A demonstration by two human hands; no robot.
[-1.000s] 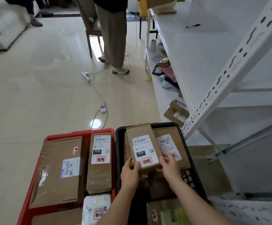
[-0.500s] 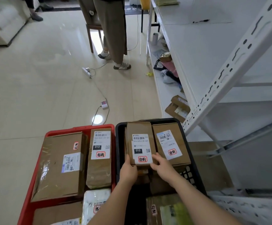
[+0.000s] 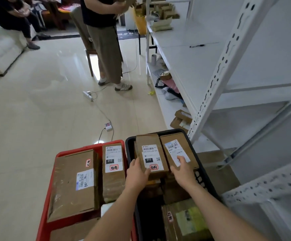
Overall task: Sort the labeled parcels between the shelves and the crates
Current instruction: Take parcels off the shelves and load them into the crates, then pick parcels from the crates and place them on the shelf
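Two crates stood side by side at the bottom of the frame: a red crate [image 3: 61, 154] on the left and a black crate [image 3: 202, 164] on the right. In the far end of the black crate lay a narrow brown cardboard parcel [image 3: 150, 153]. It carried a white label with a barcode, a black field reading "010", a small QR code and a red-framed sticker with handwriting at its near end. The left hand [image 3: 136, 172] held this parcel at its near left corner, the fingers curled against its edge. Just beside it on the right lay a second brown parcel [image 3: 181, 148] with a white label. The right hand [image 3: 183, 168] rested on its near end with the fingers extended over the label. In the red crate lay a large flat parcel [image 3: 73, 185] and a narrow parcel [image 3: 113, 171] with a similar "010" label. White metal shelves [image 3: 219, 70] filled the right side of the frame.
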